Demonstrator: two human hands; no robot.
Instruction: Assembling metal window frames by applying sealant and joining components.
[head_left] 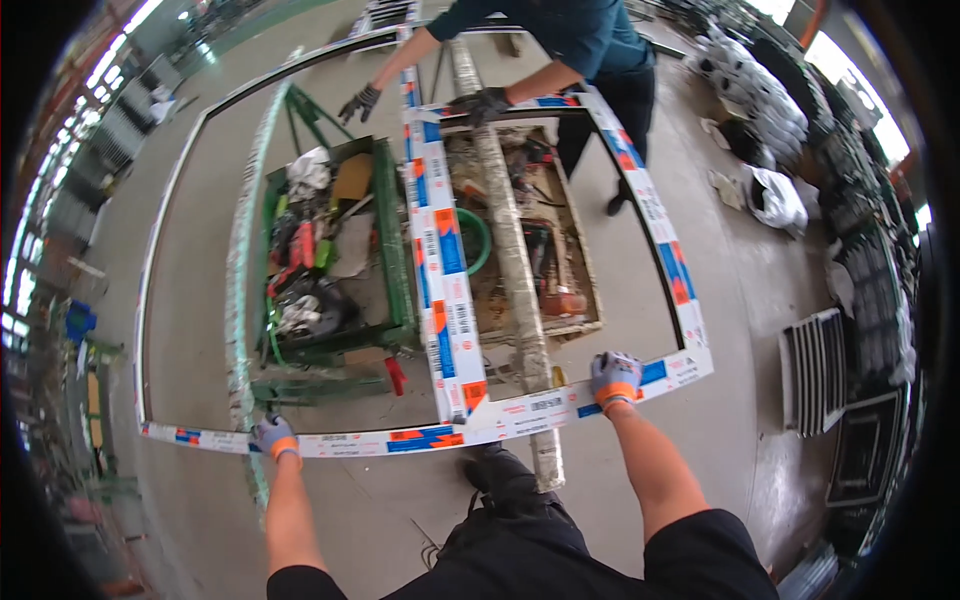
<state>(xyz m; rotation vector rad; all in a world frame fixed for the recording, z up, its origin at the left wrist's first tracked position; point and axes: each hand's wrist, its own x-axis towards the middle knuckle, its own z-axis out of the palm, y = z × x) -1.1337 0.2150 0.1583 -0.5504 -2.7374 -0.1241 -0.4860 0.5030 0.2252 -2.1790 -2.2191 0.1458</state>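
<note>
Frame [450, 310], large, film-covered, above and around the green bin [391, 250]: probably stiff, unwieldy, slick-faced, best held wide apart on the rail [375, 442] nearside of the bin, where your left grip [273, 436] clasps it bin-front-left, your right grip [616, 379] beyond bin-right.

Work gloves [609, 369], one pair, pale grey with orange cuffs [617, 396], worn on left grip [270, 433] and right grip [615, 378]. Top [540, 565], black, with short sleeves [705, 555]. Trousers [525, 502], dark; shoe [474, 474], dark, partly hidden.
</note>
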